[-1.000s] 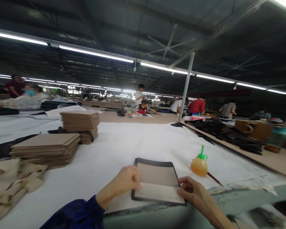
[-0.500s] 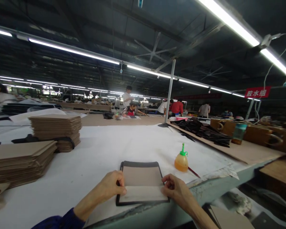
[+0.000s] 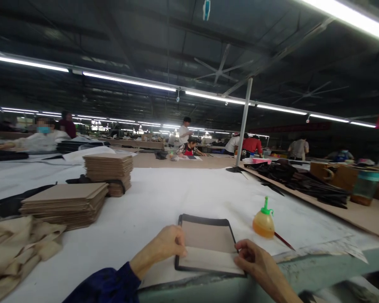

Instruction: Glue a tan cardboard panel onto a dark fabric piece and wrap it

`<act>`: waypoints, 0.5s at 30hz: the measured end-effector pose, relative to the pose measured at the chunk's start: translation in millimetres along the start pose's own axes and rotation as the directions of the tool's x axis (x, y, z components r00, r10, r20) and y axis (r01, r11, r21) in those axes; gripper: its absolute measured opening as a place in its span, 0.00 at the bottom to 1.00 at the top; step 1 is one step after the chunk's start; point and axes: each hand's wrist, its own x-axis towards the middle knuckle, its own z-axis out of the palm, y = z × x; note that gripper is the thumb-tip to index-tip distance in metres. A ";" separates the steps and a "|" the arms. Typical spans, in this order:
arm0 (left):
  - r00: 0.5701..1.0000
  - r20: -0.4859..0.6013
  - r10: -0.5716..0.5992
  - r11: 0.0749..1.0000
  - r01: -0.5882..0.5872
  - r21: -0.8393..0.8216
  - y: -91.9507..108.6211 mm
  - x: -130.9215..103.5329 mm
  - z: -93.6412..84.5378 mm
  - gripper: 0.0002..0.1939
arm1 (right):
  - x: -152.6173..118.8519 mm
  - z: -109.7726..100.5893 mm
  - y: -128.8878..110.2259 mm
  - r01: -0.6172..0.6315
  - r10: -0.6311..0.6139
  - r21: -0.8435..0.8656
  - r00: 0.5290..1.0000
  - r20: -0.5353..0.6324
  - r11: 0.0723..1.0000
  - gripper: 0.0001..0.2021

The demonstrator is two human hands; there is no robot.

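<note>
In the head view, a beige board with black edging lies flat at the table's near edge. Across its lower half runs a pale strip. My left hand is closed in a pinch at the strip's left end, by the board's left edge. At the other end, my right hand pinches the strip between thumb and fingers. To the right of the board stands a squat bottle of amber liquid with a green spout. A dark red pencil-like stick lies beside it.
Stacks of brown boards stand on the left of the white-covered table, with crumpled beige cloth nearer. Black pieces and a lidded jar occupy the right-hand board. A metal pole rises behind. Several people work farther off.
My view has turned to the left, so everything appears shifted right and more of the beige cloth shows. Both hands keep nearly the same place on the board.
</note>
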 end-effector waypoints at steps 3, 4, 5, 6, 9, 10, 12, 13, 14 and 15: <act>1.000 -0.002 0.017 1.000 -0.017 0.006 -2.5 -0.4 1.4 0.04 | -2.6 -0.7 -4.4 0.003 -0.003 0.005 1.000 0.009 1.000 0.12; 1.000 0.000 0.022 1.000 -0.022 0.003 -3.9 -0.1 1.8 0.05 | -3.0 -0.9 -5.9 0.004 -0.004 0.009 1.000 0.009 1.000 0.11; 1.000 0.003 0.029 1.000 -0.029 -0.001 -5.3 0.4 2.1 0.05 | -3.0 -1.1 -7.1 0.006 -0.006 0.011 1.000 0.008 1.000 0.11; 0.999 0.007 0.035 0.999 -0.035 -0.005 -6.4 1.0 2.3 0.05 | -2.8 -1.3 -7.8 0.008 -0.008 0.012 1.000 0.007 1.000 0.11; 0.999 0.023 0.048 0.999 -0.048 -0.006 -7.2 2.0 2.6 0.06 | -2.7 -0.8 -7.6 0.023 -0.023 0.001 1.000 0.005 1.000 0.10; 0.998 0.027 0.050 0.999 -0.050 -0.001 -6.6 1.7 2.6 0.06 | -3.2 -0.3 -7.1 0.031 -0.031 -0.009 0.999 0.005 0.999 0.09; 0.999 0.025 0.044 0.999 -0.044 0.023 -4.7 -0.2 1.9 0.06 | -5.4 1.0 -5.4 0.052 -0.052 -0.041 0.999 -0.009 0.998 0.10; 0.999 0.014 0.040 0.998 -0.040 0.047 -3.5 -2.0 1.3 0.05 | -7.0 1.6 -4.4 0.061 -0.063 -0.056 0.998 -0.022 0.997 0.12; 0.999 0.004 0.047 0.996 -0.048 0.078 -2.1 -4.2 0.4 0.06 | -8.8 2.1 -3.3 0.078 -0.081 -0.084 0.996 -0.039 0.993 0.14; 0.997 0.006 0.076 0.991 -0.076 0.110 -0.3 -6.8 -0.7 0.11 | -10.6 2.3 -2.4 0.111 -0.120 -0.131 0.991 -0.059 0.985 0.17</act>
